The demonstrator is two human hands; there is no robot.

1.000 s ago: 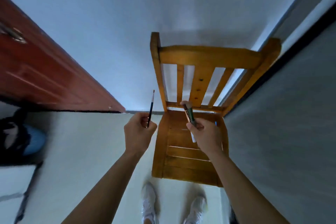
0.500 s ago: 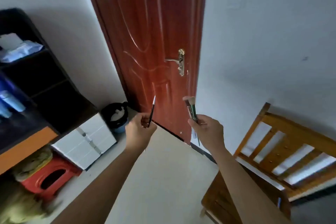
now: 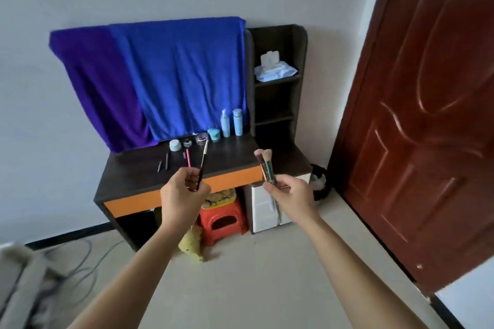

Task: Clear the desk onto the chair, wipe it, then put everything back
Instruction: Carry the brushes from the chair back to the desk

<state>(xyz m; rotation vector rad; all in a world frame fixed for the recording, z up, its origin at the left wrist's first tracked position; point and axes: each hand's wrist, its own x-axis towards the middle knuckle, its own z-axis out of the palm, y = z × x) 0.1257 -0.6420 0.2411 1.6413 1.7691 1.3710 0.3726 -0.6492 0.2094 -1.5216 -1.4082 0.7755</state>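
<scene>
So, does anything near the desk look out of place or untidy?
Mostly tidy. On the floor under the desk, a yellow soft thing lies beside the red stool, as if dropped. Loose cables trail over the floor at left. Jars and bottles on the desk stand upright; nothing is spilled.

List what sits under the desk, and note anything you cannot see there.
Under the desk are a red plastic stool with something yellowish on it, a white drawer unit, and a yellow soft object on the floor. The left hand covers part of the gap.
</scene>
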